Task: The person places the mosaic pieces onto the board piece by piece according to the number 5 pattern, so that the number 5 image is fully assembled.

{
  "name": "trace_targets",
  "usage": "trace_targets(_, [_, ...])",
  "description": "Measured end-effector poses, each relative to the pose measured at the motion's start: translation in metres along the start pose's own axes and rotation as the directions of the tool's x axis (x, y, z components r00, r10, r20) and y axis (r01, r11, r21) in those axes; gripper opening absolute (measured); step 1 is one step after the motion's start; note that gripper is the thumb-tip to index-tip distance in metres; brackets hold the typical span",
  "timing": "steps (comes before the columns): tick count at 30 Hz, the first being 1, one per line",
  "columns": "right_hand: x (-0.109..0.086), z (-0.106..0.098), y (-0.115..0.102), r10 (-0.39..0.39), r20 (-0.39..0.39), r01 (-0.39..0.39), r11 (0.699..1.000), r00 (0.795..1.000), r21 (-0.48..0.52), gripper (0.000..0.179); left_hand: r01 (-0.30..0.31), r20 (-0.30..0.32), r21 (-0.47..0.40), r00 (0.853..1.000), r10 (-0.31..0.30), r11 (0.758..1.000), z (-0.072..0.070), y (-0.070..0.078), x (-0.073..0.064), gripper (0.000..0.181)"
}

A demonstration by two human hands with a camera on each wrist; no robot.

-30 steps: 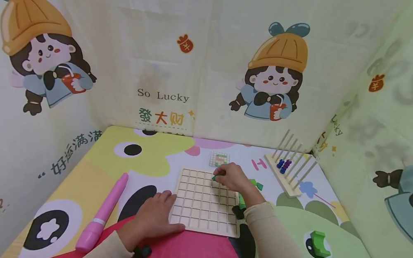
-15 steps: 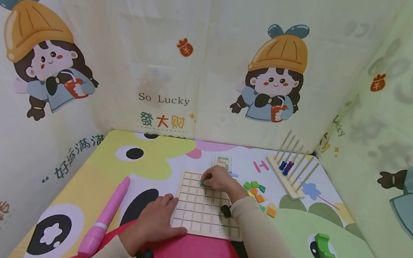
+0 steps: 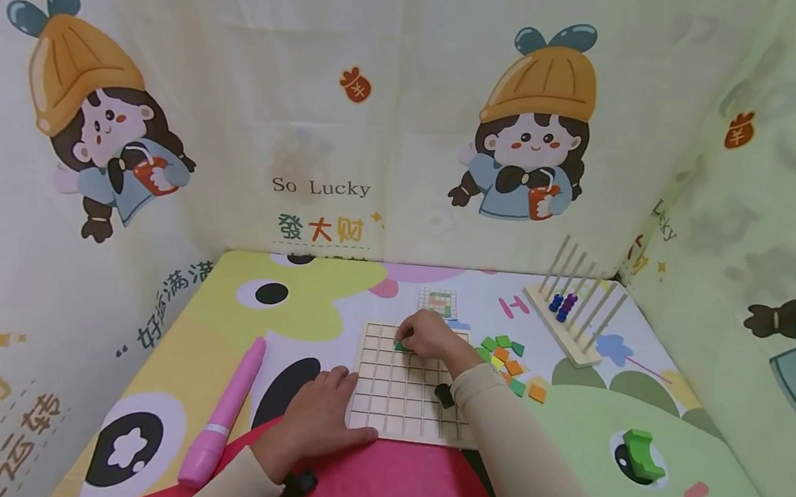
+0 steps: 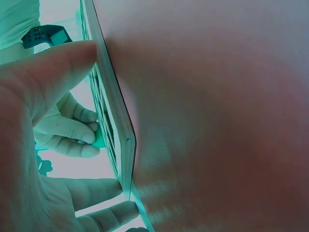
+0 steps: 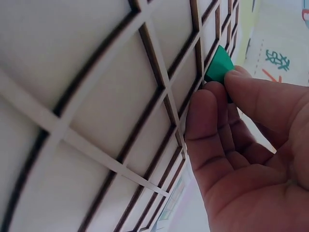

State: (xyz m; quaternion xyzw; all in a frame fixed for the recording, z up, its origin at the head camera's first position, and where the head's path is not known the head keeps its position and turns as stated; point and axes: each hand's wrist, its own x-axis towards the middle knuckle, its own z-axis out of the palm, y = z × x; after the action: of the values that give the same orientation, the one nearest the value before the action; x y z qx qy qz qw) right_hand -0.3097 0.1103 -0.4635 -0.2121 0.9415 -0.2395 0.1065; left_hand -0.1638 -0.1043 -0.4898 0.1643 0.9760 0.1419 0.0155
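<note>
A pale wooden grid board (image 3: 390, 400) lies in front of me on the table. My left hand (image 3: 320, 415) rests at its near left corner. The thumb touches the near edge and the straight fingers touch the left side, as the left wrist view also shows. Over the far left part of the board, my right hand (image 3: 429, 335) pinches a small green tile (image 5: 220, 64) between thumb and fingers. In the right wrist view the tile is tilted, one edge down at a grid square. The fingers hide part of it. All the other visible squares hold no tile.
Several loose green, orange and yellow tiles (image 3: 514, 368) lie right of the board. Behind it is a small pattern card (image 3: 439, 302). A peg rack (image 3: 566, 329) with beads stands at the back right, a green curved block (image 3: 640, 456) nearer. A pink stick (image 3: 227, 416) lies left.
My right hand has moved left over the board with the green tile, uncovering more of the loose tiles. The left hand stays at the corner. The head view has shifted slightly.
</note>
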Motion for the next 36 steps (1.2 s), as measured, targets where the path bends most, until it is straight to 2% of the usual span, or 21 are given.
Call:
trace_targets(6, [0.003,0.003,0.0,-0.02,-0.004,0.02,0.999,1.0,-0.043,0.017,0.014,0.002,0.011,1.0,-0.014,1.0,-0.001,0.002,-0.001,0.098])
trace_targets(10, [0.004,0.006,0.0,-0.003,-0.005,0.003,0.997,1.0,-0.071,0.016,0.013,0.014,0.01,1.0,-0.013,1.0,0.0,0.001,-0.002,0.099])
trace_targets(15, [0.0,0.004,0.001,0.002,-0.02,-0.003,0.998,1.0,-0.061,0.011,0.011,0.015,0.01,1.0,-0.011,1.0,0.002,0.002,0.001,0.1])
trace_targets(20, [-0.001,0.003,0.001,-0.001,-0.024,-0.001,0.997,1.0,-0.071,0.014,0.003,0.009,0.008,1.0,-0.003,1.0,0.002,0.003,0.003,0.1])
trace_targets(29, [-0.001,0.008,0.001,-0.049,-0.041,0.044,0.993,0.998,-0.107,0.008,0.014,0.008,0.006,1.0,-0.014,1.0,0.002,0.003,0.0,0.1])
trace_targets(31, [-0.003,0.007,0.0,-0.044,-0.047,0.04,0.994,0.998,-0.099,0.009,0.009,0.006,0.011,1.0,-0.009,1.0,0.002,0.003,0.0,0.099])
trace_targets(36, [-0.012,0.002,0.0,-0.032,-0.058,0.031,0.999,0.998,-0.026,0.024,0.011,0.01,0.018,1.0,-0.011,1.0,0.001,0.003,0.0,0.099])
